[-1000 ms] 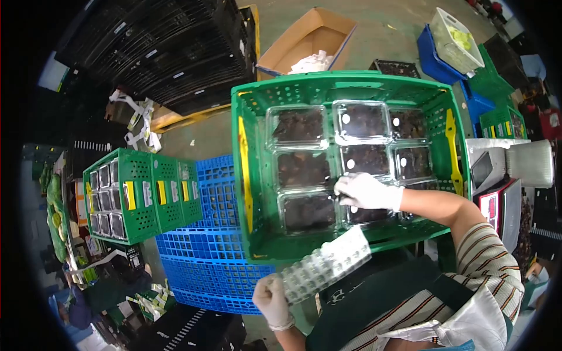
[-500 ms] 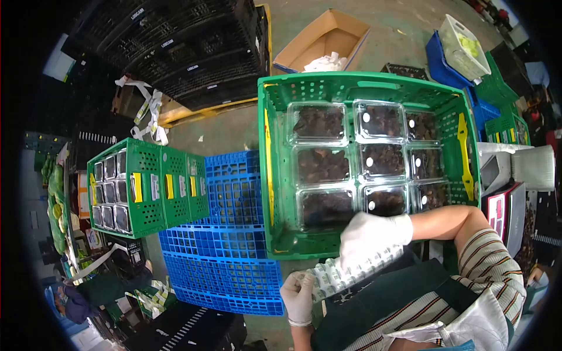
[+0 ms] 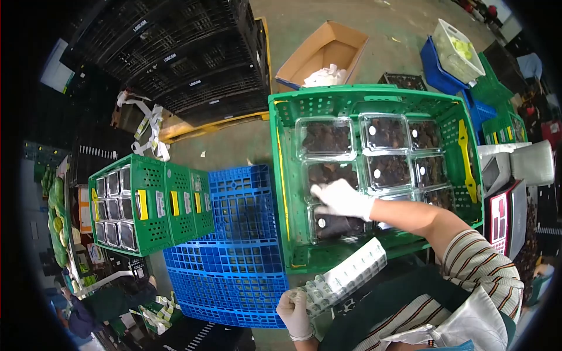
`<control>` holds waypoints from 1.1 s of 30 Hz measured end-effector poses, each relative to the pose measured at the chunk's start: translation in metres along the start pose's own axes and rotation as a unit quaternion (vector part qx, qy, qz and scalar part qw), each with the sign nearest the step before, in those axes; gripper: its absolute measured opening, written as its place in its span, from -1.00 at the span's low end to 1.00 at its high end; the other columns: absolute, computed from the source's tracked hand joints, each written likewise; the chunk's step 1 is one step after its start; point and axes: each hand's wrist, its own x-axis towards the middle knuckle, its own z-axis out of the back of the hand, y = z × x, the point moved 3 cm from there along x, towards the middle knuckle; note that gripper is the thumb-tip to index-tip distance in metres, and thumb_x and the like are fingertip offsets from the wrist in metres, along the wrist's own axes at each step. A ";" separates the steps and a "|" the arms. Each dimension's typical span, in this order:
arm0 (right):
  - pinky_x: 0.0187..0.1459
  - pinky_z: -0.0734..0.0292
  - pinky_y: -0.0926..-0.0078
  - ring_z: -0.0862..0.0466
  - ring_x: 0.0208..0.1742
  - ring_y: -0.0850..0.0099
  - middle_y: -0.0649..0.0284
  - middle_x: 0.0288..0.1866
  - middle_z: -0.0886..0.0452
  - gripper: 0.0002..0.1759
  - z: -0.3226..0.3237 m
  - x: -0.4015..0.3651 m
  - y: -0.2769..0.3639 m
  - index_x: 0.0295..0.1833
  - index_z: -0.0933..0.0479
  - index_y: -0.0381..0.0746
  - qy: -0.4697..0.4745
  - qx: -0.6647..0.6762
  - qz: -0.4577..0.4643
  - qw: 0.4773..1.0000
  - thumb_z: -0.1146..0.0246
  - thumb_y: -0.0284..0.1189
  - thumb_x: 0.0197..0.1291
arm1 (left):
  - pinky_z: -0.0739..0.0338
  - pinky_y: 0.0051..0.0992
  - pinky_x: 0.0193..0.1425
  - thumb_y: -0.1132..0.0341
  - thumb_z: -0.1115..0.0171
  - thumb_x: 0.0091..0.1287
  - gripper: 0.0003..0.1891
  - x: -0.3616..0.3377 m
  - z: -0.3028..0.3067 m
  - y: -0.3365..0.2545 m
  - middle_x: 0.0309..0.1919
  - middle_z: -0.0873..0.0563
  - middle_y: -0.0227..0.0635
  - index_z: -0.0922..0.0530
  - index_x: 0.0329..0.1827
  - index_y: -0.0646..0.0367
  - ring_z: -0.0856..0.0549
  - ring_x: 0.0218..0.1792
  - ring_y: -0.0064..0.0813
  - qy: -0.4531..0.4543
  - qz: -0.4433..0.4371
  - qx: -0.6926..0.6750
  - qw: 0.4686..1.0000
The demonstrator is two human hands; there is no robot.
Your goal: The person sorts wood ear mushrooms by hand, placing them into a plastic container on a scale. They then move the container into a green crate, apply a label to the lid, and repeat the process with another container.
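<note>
My left hand (image 3: pixel 295 313), in a white glove, pinches the left end of a sheet of labels (image 3: pixel 351 274) in front of the green crate (image 3: pixel 374 251). Inside that crate, clear plastic boxes (image 3: pixel 326 139) of dark, leafy-looking contents stand in rows. My right hand (image 3: pixel 344 200), also gloved, reaches over the left column, its fingers apart and slightly blurred. It covers part of the middle box (image 3: pixel 332 173) and the edge of the near box (image 3: pixel 336 227). A round white sticker (image 3: pixel 321 223) shows on the near box; the middle and right columns carry similar stickers.
Blue pallets (image 3: pixel 234 251) lie left of the crate, with green crates (image 3: pixel 149 199) of packed boxes beyond. Black crates (image 3: pixel 193 64) are stacked at upper left. A cardboard box (image 3: pixel 325 50) stands behind, and a red-and-white device (image 3: pixel 500 222) at right.
My right hand has moved from the label sheet up and left over the left column of boxes. A white sticker now shows on the near-left box. My left hand still holds the sheet.
</note>
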 end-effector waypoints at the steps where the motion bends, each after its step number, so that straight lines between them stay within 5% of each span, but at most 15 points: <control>1: -0.44 -0.50 0.19 -0.60 -0.43 0.11 0.09 -0.37 -0.51 -0.67 0.002 0.011 -0.008 -0.19 -0.37 -0.25 -0.052 0.027 0.034 0.998 -0.30 -0.30 0.06 | -0.35 -0.71 -0.36 0.47 -0.23 0.30 -0.93 0.002 0.001 -0.001 -0.47 -0.62 -0.47 -0.58 -0.31 0.31 -0.49 -0.47 -0.74 -0.001 0.001 0.000 1.000; 5: -0.43 -0.53 0.18 -0.60 -0.46 0.12 0.07 -0.43 -0.52 -0.85 -0.003 0.046 -0.033 -0.17 -0.40 -0.28 0.012 -0.078 0.063 0.995 -0.10 -0.45 0.18 | -0.35 -0.70 -0.36 0.47 -0.23 0.29 -0.93 0.010 -0.002 -0.008 -0.49 -0.60 -0.48 -0.57 -0.33 0.30 -0.48 -0.48 -0.74 -0.003 0.006 0.000 1.000; 7: -0.43 -0.54 0.18 -0.60 -0.46 0.11 0.08 -0.42 -0.52 -0.83 -0.002 0.053 -0.043 -0.16 -0.40 -0.28 0.041 -0.006 -0.001 0.999 -0.09 -0.43 0.18 | -0.39 -0.66 -0.32 0.46 -0.21 0.30 -0.93 0.016 0.003 -0.007 -0.44 -0.62 -0.43 -0.58 -0.28 0.30 -0.51 -0.43 -0.69 0.007 0.001 0.018 1.000; 9: -0.35 -0.56 0.20 -0.62 -0.37 0.12 0.10 -0.35 -0.53 -0.81 0.002 0.061 -0.048 -0.15 -0.41 -0.28 -0.010 -0.088 0.045 0.995 -0.09 -0.41 0.17 | -0.48 -0.60 -0.23 0.43 -0.17 0.33 -0.86 0.022 0.016 0.001 -0.31 -0.68 -0.33 -0.58 -0.14 0.31 -0.60 -0.33 -0.59 0.025 -0.015 0.053 0.998; 12: -0.24 -0.56 0.21 -0.62 -0.25 0.13 0.10 -0.26 -0.53 -0.80 0.022 0.078 -0.065 -0.11 -0.41 -0.27 -0.069 -0.107 0.048 0.991 -0.10 -0.43 0.16 | -0.44 -0.55 -0.23 0.48 -0.31 0.25 -0.74 0.025 0.026 0.007 -0.30 -0.61 -0.35 -0.53 -0.01 0.28 -0.53 -0.32 -0.59 0.037 0.090 0.017 0.995; 15: -0.10 -0.54 0.21 -0.61 -0.14 0.10 0.06 -0.16 -0.54 -0.77 0.027 0.101 -0.091 -0.04 -0.42 -0.26 -0.049 -0.113 0.091 0.988 -0.05 -0.46 0.20 | -0.37 -0.63 -0.32 0.47 -0.23 0.31 -0.96 0.023 0.014 -0.019 -0.50 -0.58 -0.50 -0.61 -0.26 0.26 -0.48 -0.44 -0.69 -0.016 0.049 0.041 0.998; 19: -0.01 -0.51 0.18 -0.59 -0.05 0.11 0.09 -0.10 -0.53 -0.78 0.017 0.129 -0.105 -0.04 -0.42 -0.25 0.034 -0.079 0.090 0.992 -0.03 -0.47 0.22 | -0.35 -0.62 -0.32 0.46 -0.24 0.30 -0.94 0.024 0.010 -0.025 -0.47 -0.57 -0.50 -0.61 -0.24 0.26 -0.45 -0.43 -0.69 -0.010 0.018 0.052 0.998; 23: 0.02 -0.43 0.27 -0.53 0.01 0.23 0.17 -0.10 -0.51 -0.78 0.007 0.127 -0.100 -0.07 -0.45 -0.22 -0.063 -0.226 0.090 0.968 -0.05 -0.44 0.18 | -0.33 -0.62 -0.32 0.45 -0.23 0.30 -0.94 0.024 0.008 -0.027 -0.46 -0.57 -0.50 -0.60 -0.26 0.25 -0.44 -0.42 -0.69 -0.001 0.008 0.076 0.997; 28: -0.08 -0.39 0.25 -0.53 -0.11 0.22 0.17 -0.19 -0.49 -0.80 0.058 0.062 -0.097 -0.13 -0.45 -0.22 -0.199 -0.179 -0.022 0.963 -0.10 -0.46 0.10 | -0.32 -0.62 -0.34 0.47 -0.20 0.31 -0.93 0.029 -0.002 -0.035 -0.48 -0.55 -0.52 -0.56 -0.36 0.19 -0.43 -0.44 -0.70 0.021 -0.014 0.082 0.996; 33: -0.20 -0.46 0.20 -0.55 -0.26 0.11 0.10 -0.30 -0.52 -0.83 0.109 -0.108 -0.088 -0.22 -0.49 -0.22 -0.212 0.010 -0.064 0.975 -0.19 -0.50 0.00 | -0.44 -0.55 -0.21 0.40 -0.20 0.34 -0.94 0.040 -0.045 -0.059 -0.33 -0.61 -0.41 -0.54 -0.24 0.20 -0.54 -0.31 -0.59 0.126 0.003 0.043 0.991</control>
